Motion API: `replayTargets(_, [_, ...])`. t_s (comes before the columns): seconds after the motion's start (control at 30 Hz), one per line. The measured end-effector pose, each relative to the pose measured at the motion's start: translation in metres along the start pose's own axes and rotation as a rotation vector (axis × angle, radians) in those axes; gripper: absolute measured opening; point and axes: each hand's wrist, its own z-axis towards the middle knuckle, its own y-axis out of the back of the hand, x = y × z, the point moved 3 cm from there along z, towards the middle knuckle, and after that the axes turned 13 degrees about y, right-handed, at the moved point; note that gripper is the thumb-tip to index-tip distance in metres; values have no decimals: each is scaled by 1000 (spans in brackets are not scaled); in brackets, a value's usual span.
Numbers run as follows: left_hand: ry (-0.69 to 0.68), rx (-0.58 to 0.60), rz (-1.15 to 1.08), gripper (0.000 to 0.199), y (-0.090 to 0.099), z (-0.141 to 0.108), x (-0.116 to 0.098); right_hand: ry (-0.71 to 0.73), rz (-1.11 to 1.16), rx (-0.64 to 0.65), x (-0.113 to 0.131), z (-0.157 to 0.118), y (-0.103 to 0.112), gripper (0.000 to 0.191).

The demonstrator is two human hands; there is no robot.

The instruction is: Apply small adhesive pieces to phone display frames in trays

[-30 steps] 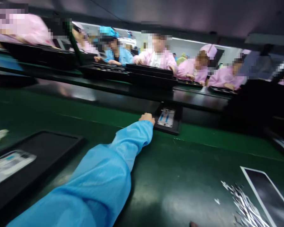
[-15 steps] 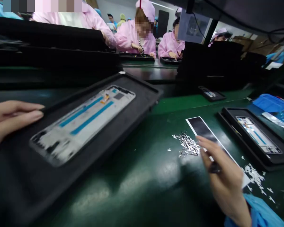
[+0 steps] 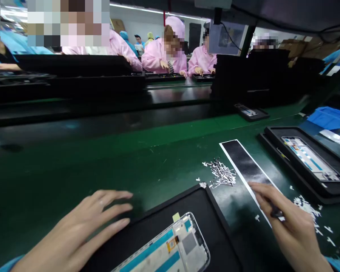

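1. The left hand (image 3: 82, 223) has its fingers apart, beside and partly over the near black tray (image 3: 197, 202); whether it touches the rim is unclear.
2. Right of that hand, the silver phone frame (image 3: 187, 241) lies in this tray, with blue strips and a pale yellow tab (image 3: 176, 217).
3. The right hand (image 3: 290, 226) is closed around a small dark object (image 3: 277, 214), its fingertips at the white-edged black sheet (image 3: 242, 156).
4. Left of the right hand, slender pieces (image 3: 222, 173) lie heaped on the green counter (image 3: 170, 162).
5. Beyond it, rightward, another black tray (image 3: 274, 134) holds a second frame (image 3: 314, 158).
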Motion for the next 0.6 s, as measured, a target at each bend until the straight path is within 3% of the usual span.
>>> replayTargets(0.07, [-168, 84, -39, 26, 0, 23, -53, 41, -9, 16, -4, 0, -4, 20])
replayTargets(0.13, [-322, 205, 56, 30, -13, 45, -108, 36, -7, 14, -9, 2, -8, 21])
replayTargets(0.2, [-352, 268, 169, 23, -35, 63, -152, 8, -3, 12, -13, 3, -10, 21])
replayTargets(0.27, [-362, 307, 215, 16, -59, 77, -180, -21, -3, 3, -16, 2, -11, 21])
replayTargets(0.33, [-368, 353, 245, 10, -80, 84, -194, -54, 7, -14, -17, 0, -9, 20])
replayTargets(0.43, [-382, 412, 263, 7, -96, 87, -195, -82, 47, -22, -16, -4, -7, 20])
replayTargets(0.6, [-423, 448, 204, 17, -92, 83, -190, -63, 77, 13, -11, -3, -7, 26])
